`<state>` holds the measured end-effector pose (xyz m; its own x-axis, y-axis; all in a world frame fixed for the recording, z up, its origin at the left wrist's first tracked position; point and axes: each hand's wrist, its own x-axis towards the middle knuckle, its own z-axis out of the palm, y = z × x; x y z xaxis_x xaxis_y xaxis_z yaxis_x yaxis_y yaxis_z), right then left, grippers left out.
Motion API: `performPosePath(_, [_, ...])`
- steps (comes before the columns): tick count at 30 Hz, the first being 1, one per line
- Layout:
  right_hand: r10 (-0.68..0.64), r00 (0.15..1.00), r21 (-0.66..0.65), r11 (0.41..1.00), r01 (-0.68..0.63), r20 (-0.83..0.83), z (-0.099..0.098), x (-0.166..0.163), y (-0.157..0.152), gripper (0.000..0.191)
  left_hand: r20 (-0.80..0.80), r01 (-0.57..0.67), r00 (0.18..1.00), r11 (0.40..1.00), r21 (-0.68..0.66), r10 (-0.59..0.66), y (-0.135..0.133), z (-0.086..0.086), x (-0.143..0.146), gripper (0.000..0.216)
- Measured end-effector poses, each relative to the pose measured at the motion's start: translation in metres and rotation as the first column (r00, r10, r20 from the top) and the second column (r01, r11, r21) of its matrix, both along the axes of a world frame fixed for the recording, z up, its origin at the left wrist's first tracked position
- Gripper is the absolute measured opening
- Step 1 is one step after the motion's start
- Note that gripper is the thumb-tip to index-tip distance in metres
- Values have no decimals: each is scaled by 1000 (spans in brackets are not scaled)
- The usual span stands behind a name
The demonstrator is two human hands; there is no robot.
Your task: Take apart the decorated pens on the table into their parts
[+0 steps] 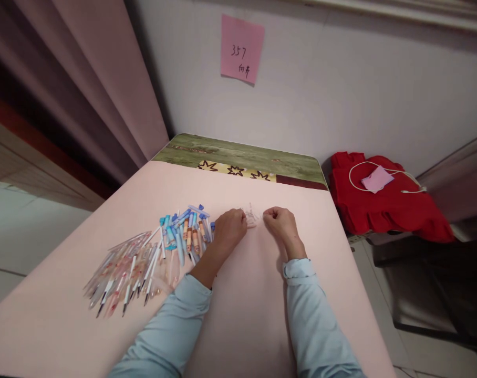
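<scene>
My left hand (231, 224) is over the pink-covered table, its fingers closed in a pinch, just right of the coloured pen parts. Facing it, my right hand (281, 226) has thumb and fingers pressed together. Between the two lie small, clear, pale-pink pieces (251, 216), too fine to name. What either hand holds is too small to make out. Beside my left wrist are blue, teal and brown pen parts (189, 231), some with light blue barrels. A heap of clear and pinkish pen barrels mixed with white refills (130, 273) spreads further left.
The pink cloth (246, 325) leaves a green wood-patterned strip (246, 151) showing at the table's far edge, against the wall. On the right, a red cloth-covered seat (388, 210) bears a white cable and pink paper (377, 179). A pink curtain (116, 73) hangs at left.
</scene>
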<state>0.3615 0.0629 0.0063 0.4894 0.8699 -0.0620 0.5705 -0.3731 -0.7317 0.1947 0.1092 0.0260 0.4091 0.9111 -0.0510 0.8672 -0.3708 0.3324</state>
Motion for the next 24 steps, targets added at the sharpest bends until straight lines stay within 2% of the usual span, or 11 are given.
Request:
performPosePath(7, [58, 998, 24, 998, -57, -5, -2, -6, 3, 21, 2, -2, 1000, 1000, -4, 2, 4, 3, -7, 25])
performPosePath(12, [18, 999, 21, 1000, -17, -46, -2, -1, 1, 20, 33, 113, 993, 991, -76, -110, 5, 8, -16, 16])
performPosePath(19, [21, 1000, 19, 1000, -21, -8, -1, -2, 1, 21, 75, 235, 972, 951, -199, -224, 8, 16, -22, 13])
performPosePath(24, [36, 999, 15, 999, -36, 5, 3, -6, 0, 20, 45, 281, 960, 942, -185, -277, 13, 18, -27, 15])
